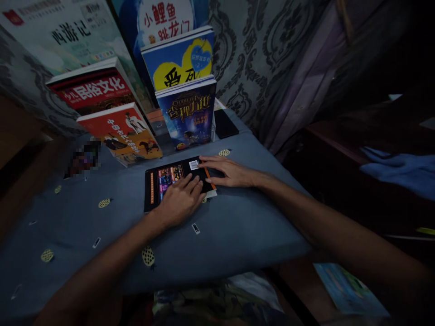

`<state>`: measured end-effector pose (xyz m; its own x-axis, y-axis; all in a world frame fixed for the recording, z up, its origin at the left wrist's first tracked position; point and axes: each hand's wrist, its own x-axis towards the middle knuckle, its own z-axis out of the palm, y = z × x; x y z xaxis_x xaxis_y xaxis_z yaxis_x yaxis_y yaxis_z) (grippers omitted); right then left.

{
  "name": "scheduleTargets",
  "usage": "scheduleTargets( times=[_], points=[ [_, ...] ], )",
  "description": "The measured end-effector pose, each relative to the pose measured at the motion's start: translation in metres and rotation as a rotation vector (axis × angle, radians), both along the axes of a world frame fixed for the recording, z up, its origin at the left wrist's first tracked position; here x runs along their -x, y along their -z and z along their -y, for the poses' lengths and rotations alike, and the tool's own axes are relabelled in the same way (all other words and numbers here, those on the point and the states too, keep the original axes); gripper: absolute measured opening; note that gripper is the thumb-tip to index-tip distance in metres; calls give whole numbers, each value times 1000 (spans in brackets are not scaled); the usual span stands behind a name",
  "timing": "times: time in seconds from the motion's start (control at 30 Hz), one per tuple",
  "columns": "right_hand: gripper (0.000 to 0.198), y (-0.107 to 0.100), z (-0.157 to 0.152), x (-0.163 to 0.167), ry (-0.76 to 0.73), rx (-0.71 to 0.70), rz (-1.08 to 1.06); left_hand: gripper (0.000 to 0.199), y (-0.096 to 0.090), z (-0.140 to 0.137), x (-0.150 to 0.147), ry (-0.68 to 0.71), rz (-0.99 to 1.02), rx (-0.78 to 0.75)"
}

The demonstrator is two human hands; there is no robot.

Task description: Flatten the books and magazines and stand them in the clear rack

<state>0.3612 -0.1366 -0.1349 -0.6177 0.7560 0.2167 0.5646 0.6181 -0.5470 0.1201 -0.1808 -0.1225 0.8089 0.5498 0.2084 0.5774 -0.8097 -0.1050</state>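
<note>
A dark book lies closed on the blue cloth, showing small colour pictures, a barcode and an orange strip at its right side. My left hand rests flat on its lower middle, fingers spread. At the right end of the same book, my right hand touches the cover with stretched fingers, the thumb held apart. Something pale sticks out from under the book's lower right corner, partly hidden. Just behind stand a dark blue book and an orange-red book, both upright and leaning back.
Behind these rise a red book, a blue-yellow book, and larger books at the wall. A black flat object lies right of the stand. The pineapple-print tablecloth ends at the right edge. A blue booklet lies lower down.
</note>
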Motion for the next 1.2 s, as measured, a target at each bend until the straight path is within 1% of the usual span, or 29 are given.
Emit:
scheduleTargets(
  times=[0.17,0.37,0.5,0.63,0.7,0.8,0.87,0.97,1.03,1.1,1.2],
  points=[
    [53,-2,2,-2,-5,35,-18,48,2,1,0,3,1,-20],
    [59,-3,3,-4,-26,65,9,45,4,2,1,3,-10,-59],
    [73,-1,4,-4,-31,64,36,47,5,3,1,2,-25,-30],
    [87,2,4,-5,-60,55,75,48,4,4,2,5,-7,-39],
    [91,2,5,-5,-73,62,96,47,1,2,4,19,25,-34],
    [94,1,6,-5,-80,75,125,43,-6,-6,11,24,56,11],
    [94,-1,7,-4,-84,84,138,39,-10,-16,19,-34,55,37],
    [92,-3,7,-5,-93,84,152,36,-14,-33,33,-194,32,45],
    [89,-3,7,-6,-106,75,157,37,-18,-41,41,-277,0,63],
    [83,-4,5,-9,-118,61,143,39,-24,-45,46,-322,-44,85],
    [71,-5,1,-13,-108,30,104,38,-39,-43,47,-397,-142,99]
  ],
)
